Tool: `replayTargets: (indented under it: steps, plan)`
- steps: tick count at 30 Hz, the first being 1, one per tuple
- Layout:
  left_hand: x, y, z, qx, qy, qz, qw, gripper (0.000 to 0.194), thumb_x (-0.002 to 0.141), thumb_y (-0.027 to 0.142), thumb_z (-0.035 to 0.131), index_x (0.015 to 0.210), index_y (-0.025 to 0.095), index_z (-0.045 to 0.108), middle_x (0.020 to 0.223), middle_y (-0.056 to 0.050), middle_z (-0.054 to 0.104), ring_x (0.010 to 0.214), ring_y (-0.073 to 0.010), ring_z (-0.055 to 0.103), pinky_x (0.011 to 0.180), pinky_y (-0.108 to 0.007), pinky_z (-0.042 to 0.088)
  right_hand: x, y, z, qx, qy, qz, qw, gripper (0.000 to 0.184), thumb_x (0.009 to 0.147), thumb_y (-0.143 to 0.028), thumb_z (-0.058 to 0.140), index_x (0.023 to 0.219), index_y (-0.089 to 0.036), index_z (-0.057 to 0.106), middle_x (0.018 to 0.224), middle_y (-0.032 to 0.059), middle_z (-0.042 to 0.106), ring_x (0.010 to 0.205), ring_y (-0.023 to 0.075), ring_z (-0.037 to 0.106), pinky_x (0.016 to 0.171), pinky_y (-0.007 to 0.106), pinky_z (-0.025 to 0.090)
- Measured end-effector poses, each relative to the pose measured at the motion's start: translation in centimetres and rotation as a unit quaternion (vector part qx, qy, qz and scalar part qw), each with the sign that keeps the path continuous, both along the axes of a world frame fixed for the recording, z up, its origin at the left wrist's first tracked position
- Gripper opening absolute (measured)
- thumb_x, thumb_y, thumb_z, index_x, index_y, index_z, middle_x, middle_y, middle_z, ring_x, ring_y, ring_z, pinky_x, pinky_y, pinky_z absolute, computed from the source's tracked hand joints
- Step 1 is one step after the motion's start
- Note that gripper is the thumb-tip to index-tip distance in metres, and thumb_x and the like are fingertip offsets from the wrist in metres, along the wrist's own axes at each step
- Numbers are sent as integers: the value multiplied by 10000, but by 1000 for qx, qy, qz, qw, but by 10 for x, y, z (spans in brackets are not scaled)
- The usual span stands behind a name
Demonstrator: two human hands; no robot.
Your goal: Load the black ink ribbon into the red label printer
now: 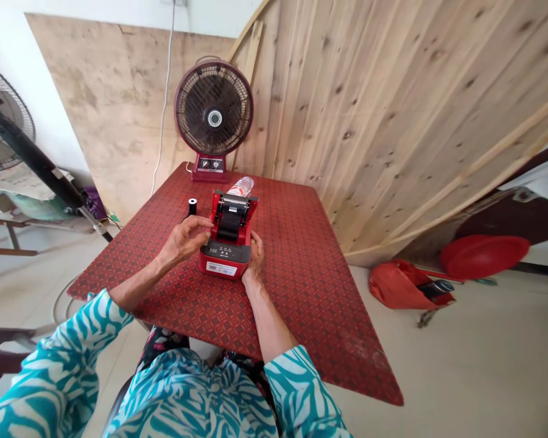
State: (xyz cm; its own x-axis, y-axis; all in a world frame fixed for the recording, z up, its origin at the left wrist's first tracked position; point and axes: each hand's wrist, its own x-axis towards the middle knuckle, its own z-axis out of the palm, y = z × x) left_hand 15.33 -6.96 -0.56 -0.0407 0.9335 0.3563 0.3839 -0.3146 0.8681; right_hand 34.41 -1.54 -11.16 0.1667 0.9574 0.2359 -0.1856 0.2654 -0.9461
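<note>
A red and black label printer (224, 268) stands on the table with its lid raised toward the back. Inside it, a wide black ribbon (229, 225) runs down from the mechanism under the lid. My left hand (186, 238) is at the printer's left side, fingers bent and somewhat apart, with the tips by its upper edge; I see nothing held in them. Against the right side of the printer, my right hand (254, 258) is wrapped, its fingers partly hidden by the case. Just behind my left hand stands a small black roll with a white top (192, 205).
A clear plastic bottle (241, 186) lies behind the printer. The dark red fan (214, 115) stands at the back of the red patterned table (301, 292). Wooden boards lean behind it. On the floor to the right are a red bag (395, 285) and a red basin (484, 255).
</note>
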Motion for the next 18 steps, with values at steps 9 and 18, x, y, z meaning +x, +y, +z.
replayTargets:
  steps: [9, 18]
  plan:
    - [59, 62, 53, -98, 592, -119, 791, 349, 871, 145, 630, 1197, 219, 733, 1224, -107, 743, 1137, -285, 707, 910, -343, 562, -5, 6, -1, -55, 61, -15, 996, 434, 833, -506, 571, 1151, -240, 698, 1177, 43, 720, 1156, 217, 611, 1011, 383, 487]
    - [66, 63, 58, -100, 643, -97, 753, 367, 857, 160, 655, 1219, 206, 695, 1237, -131, 733, 1143, -308, 706, 894, -356, 564, -9, 8, -1, -43, 81, -15, 996, 414, 822, -497, 580, 1117, -239, 712, 1145, 38, 732, 1134, 216, 613, 988, 379, 493]
